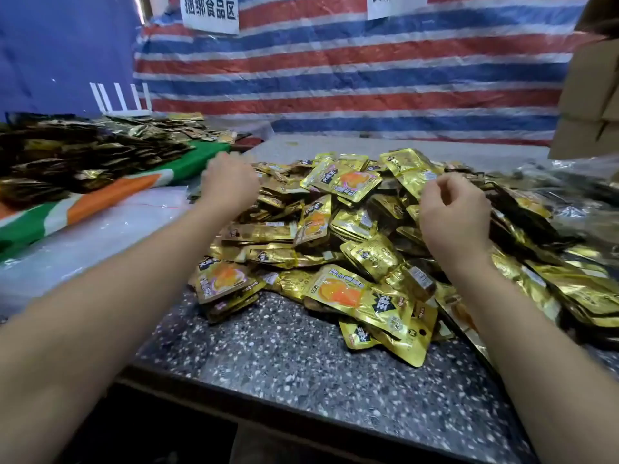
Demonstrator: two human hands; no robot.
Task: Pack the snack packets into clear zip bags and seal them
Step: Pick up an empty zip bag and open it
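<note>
Now both our hands are out over the heap of gold snack packets [361, 249] on the speckled counter [301, 373].

Our left hand [229, 185] reaches to the far left edge of the heap; its fingers point away from us and are blurred, so we cannot tell whether they hold anything. Our right hand [452, 212] hangs above the right side of the heap with fingers loosely curled and thumb near the forefinger, gripping nothing we can see; packets lie just beyond and beneath those fingertips. Left of our left fingers sits a stack of clear bags [100, 229], and beyond it darker packets [83, 152] on a green and orange cloth [100, 209].
</note>
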